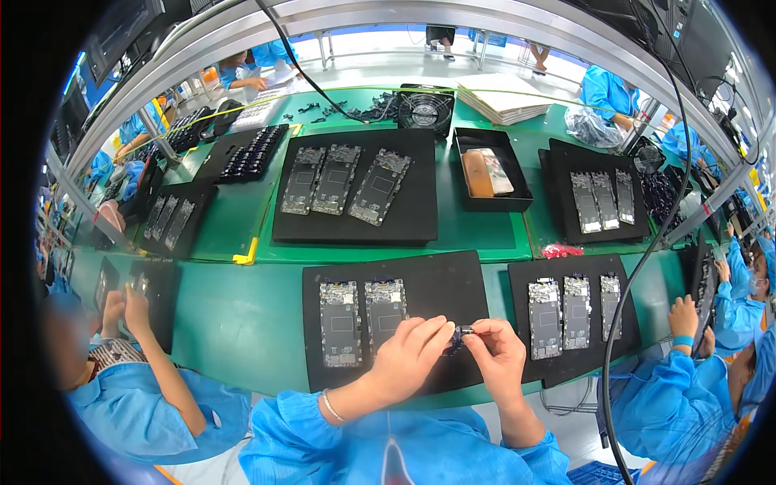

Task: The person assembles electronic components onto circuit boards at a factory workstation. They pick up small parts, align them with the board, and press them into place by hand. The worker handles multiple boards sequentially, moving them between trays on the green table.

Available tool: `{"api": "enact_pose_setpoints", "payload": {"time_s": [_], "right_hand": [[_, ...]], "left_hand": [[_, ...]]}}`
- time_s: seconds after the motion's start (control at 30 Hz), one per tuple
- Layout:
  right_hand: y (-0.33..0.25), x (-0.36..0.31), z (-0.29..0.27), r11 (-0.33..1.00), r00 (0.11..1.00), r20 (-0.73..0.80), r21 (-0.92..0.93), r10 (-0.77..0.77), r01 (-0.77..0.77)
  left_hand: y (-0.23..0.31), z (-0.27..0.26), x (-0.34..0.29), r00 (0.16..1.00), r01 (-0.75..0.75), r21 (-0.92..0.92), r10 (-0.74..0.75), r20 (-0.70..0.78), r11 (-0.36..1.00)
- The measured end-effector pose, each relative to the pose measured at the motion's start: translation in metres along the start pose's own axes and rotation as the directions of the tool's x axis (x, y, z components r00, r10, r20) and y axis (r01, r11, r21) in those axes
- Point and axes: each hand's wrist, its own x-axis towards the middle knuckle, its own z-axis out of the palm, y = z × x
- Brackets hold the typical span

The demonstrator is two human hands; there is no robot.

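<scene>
My left hand [411, 354] and my right hand [499, 356] meet over the near black mat [444, 283], fingertips pinched together from both sides. Between them is a small dark part [461, 332] with a blue tint, mostly covered by the fingers; its exact kind cannot be made out. Just left of my hands lie two flat phone-sized circuit assemblies, side by side: the left one [339, 323] shows whole. The other assembly [383, 305] is partly hidden behind my left hand.
Three similar assemblies [576, 315] lie on the mat to the right. Beyond are a black pad [412, 218] with three more, an open black box [493, 202] and a fan [424, 111]. A black cable [638, 283] hangs at right. Co-workers [153, 396] sit on both sides.
</scene>
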Motion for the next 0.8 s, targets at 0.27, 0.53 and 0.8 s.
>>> {"api": "enact_pose_setpoints", "payload": {"time_s": [0.27,0.53,0.8], "right_hand": [[-0.002,-0.001,-0.004,0.998,0.997,0.059,-0.034,-0.043,0.045],[-0.018,0.003,-0.007,0.994,0.978,0.179,0.021,0.104,-0.109],[-0.018,0.025,-0.01,0.989,0.952,0.304,-0.129,-0.03,0.072]], "left_hand": [[0.003,-0.002,-0.003,1.0,-0.008,-0.003,0.008,0.001,1.0],[-0.006,-0.006,-0.007,0.998,0.004,-0.076,-0.009,-0.058,0.997],[-0.012,-0.008,-0.003,0.997,0.02,-0.131,-0.03,-0.075,0.991]]}}
